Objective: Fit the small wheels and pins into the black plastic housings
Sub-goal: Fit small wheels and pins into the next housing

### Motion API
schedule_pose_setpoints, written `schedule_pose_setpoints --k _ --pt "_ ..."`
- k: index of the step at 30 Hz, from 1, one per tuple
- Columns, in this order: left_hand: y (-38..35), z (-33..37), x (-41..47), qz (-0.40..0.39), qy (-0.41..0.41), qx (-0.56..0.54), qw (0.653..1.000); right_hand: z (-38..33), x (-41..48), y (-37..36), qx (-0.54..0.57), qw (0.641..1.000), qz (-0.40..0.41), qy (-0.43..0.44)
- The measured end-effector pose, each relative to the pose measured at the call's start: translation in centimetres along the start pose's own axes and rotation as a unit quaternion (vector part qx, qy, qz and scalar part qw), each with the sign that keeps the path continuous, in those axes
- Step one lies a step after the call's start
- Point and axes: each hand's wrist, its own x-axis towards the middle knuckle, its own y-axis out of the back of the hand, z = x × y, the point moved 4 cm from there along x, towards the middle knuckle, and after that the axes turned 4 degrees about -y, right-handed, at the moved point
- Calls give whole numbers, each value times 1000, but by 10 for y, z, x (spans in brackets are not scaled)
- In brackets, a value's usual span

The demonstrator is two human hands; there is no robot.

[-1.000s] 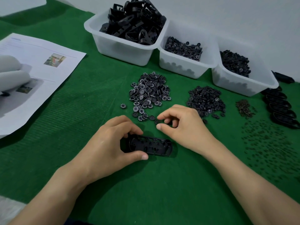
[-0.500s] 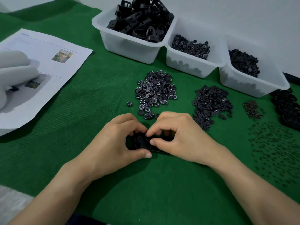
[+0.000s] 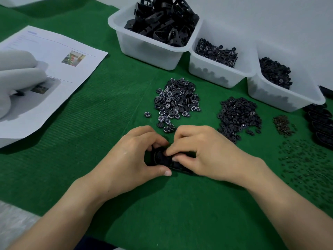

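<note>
A black plastic housing lies on the green mat in front of me. My left hand grips its left end, thumb along the near edge and fingers curled over the far edge. My right hand covers the housing's right part, its fingertips pinched together over the middle; whatever they hold is hidden. Just beyond lies a pile of numbered small wheels. To the right are a pile of plain black wheels, a small heap of brown pins and scattered dark pins.
Three white bins stand at the back: housings, numbered wheels, black wheels. A row of black housings lies at the right edge. A printed sheet lies at left with another person's white-gloved hand on it.
My right hand came from the edge of the wheel pile down onto the housing and now covers its right part. My left hand kept its hold.
</note>
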Motion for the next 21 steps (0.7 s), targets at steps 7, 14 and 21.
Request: schedule_pose_setpoints --k 7,14,21 --pt "1 0 0 -4 0 6 1000 45 8 1 63 969 121 -208" --pt "0 0 -1 -2 6 5 1000 41 12 -2 37 972 124 -196" --pt "0 1 0 -1 3 12 1000 19 -17 2 108 990 59 -72"
